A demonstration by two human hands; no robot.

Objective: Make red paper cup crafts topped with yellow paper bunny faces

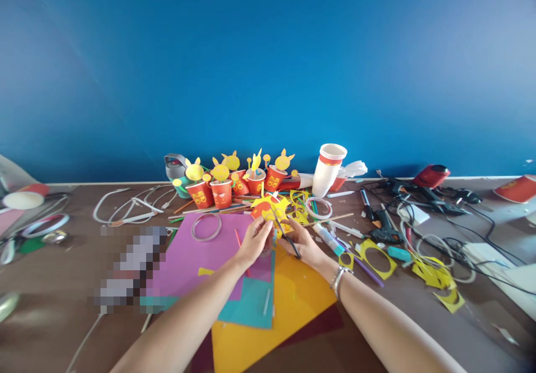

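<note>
Above the sheets of coloured paper, my left hand (256, 243) is closed, its thumb and fingers pinching a small piece of yellow paper (268, 215). Just to its right, my right hand (309, 245) is wrapped round a pair of scissors (296, 249) with dark handles. The blades point up and left towards the yellow paper; whether they touch it is too small to tell. Below the hands lie a purple sheet (180, 253), a teal sheet (253, 309) and an orange-yellow sheet (301, 295), overlapping one another.
Several red paper cups (220, 194) with yellow rabbit-like cutouts stand along the blue wall (268, 71). A stack of white cups (326, 175) is beside them. Glue guns (386, 228), cords and yellow scraps (379, 258) lie right. White cable (134, 202) and a tape roll (206, 227) lie left.
</note>
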